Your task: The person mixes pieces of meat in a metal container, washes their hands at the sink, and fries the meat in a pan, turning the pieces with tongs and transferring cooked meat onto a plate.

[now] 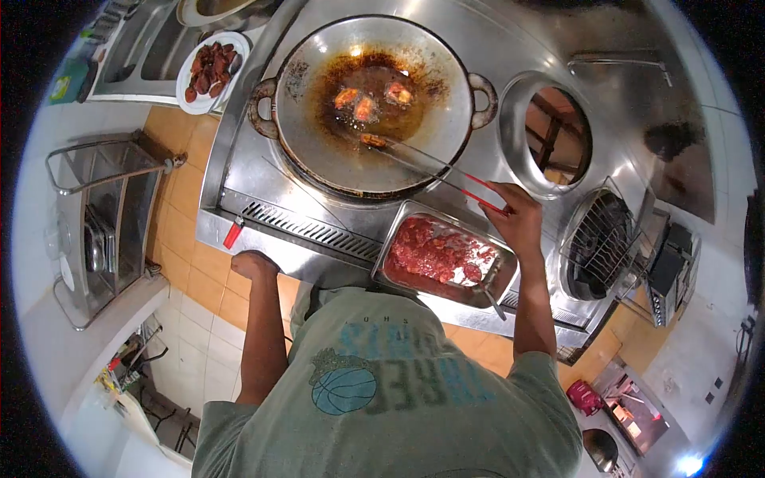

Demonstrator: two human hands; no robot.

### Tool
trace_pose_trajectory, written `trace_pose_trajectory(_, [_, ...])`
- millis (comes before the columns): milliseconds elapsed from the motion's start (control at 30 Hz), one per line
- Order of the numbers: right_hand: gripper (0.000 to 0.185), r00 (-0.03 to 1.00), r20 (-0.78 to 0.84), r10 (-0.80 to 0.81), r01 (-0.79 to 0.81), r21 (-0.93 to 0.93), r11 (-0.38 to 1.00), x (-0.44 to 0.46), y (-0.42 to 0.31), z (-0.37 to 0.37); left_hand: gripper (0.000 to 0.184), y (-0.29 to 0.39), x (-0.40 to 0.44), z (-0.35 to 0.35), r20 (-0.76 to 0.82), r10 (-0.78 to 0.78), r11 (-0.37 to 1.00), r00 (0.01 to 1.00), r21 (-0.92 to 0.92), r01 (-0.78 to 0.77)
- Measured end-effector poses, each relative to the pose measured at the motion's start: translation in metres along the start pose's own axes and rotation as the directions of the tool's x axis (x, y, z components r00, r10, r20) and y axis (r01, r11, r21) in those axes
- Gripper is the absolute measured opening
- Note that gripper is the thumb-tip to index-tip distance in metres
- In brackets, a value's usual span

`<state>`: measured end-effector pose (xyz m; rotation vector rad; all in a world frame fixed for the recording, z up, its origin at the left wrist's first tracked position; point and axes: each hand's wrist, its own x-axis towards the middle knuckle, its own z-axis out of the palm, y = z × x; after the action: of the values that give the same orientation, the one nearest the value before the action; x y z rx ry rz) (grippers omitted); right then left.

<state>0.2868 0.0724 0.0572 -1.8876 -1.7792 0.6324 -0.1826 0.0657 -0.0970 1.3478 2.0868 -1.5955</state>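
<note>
My right hand is closed around the red handles of long metal tongs. Their tips reach into a large two-handled wok, at a browned piece of food. Several orange-brown pieces, among them one fried piece, lie in dark oil at its middle. Below the tongs sits a metal tray of red, wet-looking marinated meat, with a utensil handle at its right corner. My left hand is curled closed at the stove's front edge, near a red-handled knob; its fingertips are hidden.
A white plate of dark fried pieces stands at upper left, beside a sink. Right of the wok is an open burner ring; a wire rack lies farther right. A metal trolley stands at left.
</note>
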Motion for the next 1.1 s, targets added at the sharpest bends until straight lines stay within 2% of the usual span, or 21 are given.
trace_pose_trajectory(67, [0.042, 0.999, 0.041, 0.032, -0.033, 0.019, 0.999, -0.002, -0.005, -0.006, 0.026, 0.000, 0.005, 0.005, 0.029, 0.050, 0.996, 0.998, 0.079, -0.052])
trace_pose_trajectory(100, [0.044, 0.993, 0.075, 0.087, -0.094, 0.090, 0.991, -0.003, -0.003, -0.006, 0.025, 0.000, 0.008, 0.009, 0.034, 0.075, 0.994, 0.997, 0.071, -0.078])
trace_pose_trajectory(167, [0.043, 0.995, 0.076, 0.058, -0.065, 0.086, 0.994, -0.001, 0.003, -0.003, 0.025, 0.001, 0.017, 0.021, 0.043, 0.131, 0.990, 0.990, 0.051, -0.133])
trace_pose_trajectory(300, [0.043, 0.997, 0.070, 0.036, -0.044, 0.112, 0.993, 0.007, 0.004, 0.002, 0.028, 0.001, 0.023, 0.033, -0.056, 0.140, 0.987, 0.989, 0.086, -0.135])
trace_pose_trajectory(433, [0.043, 0.994, 0.100, 0.051, -0.058, 0.078, 0.995, 0.014, -0.001, 0.004, 0.030, 0.003, 0.023, 0.036, -0.009, 0.159, 0.981, 0.987, 0.118, -0.157])
trace_pose_trajectory(700, [0.045, 0.998, 0.054, -0.040, 0.039, 0.024, 0.999, -0.012, -0.016, 0.005, 0.035, 0.005, 0.028, 0.041, 0.089, 0.169, 0.966, 0.982, 0.182, -0.182])
trace_pose_trajectory(867, [0.049, 0.996, 0.038, -0.087, 0.085, 0.029, 0.996, -0.026, -0.021, 0.011, 0.036, 0.003, 0.028, 0.040, 0.033, 0.183, 0.970, 0.983, 0.154, -0.186])
trace_pose_trajectory(1000, [0.049, 0.998, 0.067, 0.000, -0.001, 0.012, 1.000, -0.034, -0.019, 0.018, 0.037, 0.003, 0.029, 0.041, 0.005, 0.182, 0.974, 0.983, 0.139, -0.180])
trace_pose_trajectory(1100, [0.048, 0.984, 0.087, 0.157, -0.165, 0.087, 0.983, -0.037, -0.022, 0.024, 0.038, 0.003, 0.028, 0.042, -0.007, 0.182, 0.975, 0.983, 0.131, -0.179])
